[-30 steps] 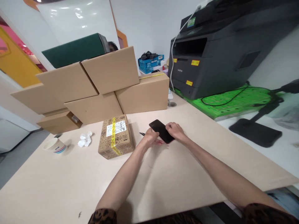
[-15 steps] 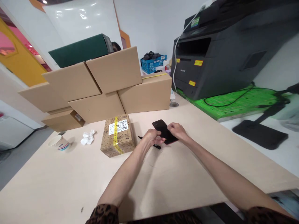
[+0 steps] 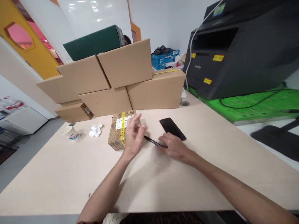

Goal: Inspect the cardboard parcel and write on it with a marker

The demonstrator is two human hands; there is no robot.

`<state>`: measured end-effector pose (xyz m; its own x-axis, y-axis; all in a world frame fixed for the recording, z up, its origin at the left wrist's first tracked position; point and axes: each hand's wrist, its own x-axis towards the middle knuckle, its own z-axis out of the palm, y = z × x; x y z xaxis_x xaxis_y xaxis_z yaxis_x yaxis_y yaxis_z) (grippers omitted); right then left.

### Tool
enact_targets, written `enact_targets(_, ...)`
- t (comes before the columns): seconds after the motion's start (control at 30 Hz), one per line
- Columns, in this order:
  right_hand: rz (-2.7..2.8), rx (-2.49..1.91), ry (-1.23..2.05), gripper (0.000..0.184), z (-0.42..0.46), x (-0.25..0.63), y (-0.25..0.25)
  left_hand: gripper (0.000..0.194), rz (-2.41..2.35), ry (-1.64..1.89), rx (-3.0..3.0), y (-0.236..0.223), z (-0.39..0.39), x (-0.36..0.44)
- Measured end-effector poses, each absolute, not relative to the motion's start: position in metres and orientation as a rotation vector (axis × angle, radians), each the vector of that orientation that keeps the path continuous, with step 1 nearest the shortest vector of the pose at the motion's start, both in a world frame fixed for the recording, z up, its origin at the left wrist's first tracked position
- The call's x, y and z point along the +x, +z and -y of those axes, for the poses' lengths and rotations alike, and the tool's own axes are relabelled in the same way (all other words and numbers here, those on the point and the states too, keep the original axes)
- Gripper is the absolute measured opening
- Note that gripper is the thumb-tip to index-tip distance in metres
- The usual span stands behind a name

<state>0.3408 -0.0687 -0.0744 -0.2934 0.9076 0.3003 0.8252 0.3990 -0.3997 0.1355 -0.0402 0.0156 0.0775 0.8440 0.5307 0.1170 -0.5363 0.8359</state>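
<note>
Beside the phone [image 3: 173, 127], the right hand [image 3: 175, 147], grip unclear from here, touches a pen [image 3: 152, 141] slack fingers could drop; the left hand [image 3: 134, 137] has fingers apart.

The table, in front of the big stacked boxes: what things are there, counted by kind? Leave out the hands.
Phone: 1
Black pen, by the right hand: 1
Box with yellow tape: 1
Paper cup (if several are nested, counted as one): 1
Crumpled white tissue, counted as one clump: 1
Total: 5
</note>
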Motion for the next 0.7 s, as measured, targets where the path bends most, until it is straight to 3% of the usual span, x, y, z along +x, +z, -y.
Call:
enact_targets(0.23, 2.167, -1.945, 0.157, 0.025, 0.036, 0.320, -0.065, 0.036, -1.279, 1.914, 1.612, 0.015, 0.025, 0.047)
enact_targets(0.33, 2.054, -1.862, 0.143, 0.028, 0.014, 0.316, -0.057, 0.045, -1.521, 1.956, 1.391, 0.001, 0.011, 0.021)
enact_targets(0.4, 1.927, -1.705, 0.317, 0.032, 0.003, 0.306, -0.055, 0.047, -1.566, 1.840, 1.131, -0.010, 0.003, 0.011)
enact_targets(0.57, 1.421, -1.188, 1.145, 0.046, -0.005, 0.261, -0.057, 0.041, -1.310, 1.377, 0.811, -0.030, -0.001, 0.007)
enact_targets(0.7, 1.208, -0.875, 1.242, 0.055, -0.002, 0.234, -0.051, 0.052, -0.920, 1.435, 0.963, -0.028, 0.007, 0.007)
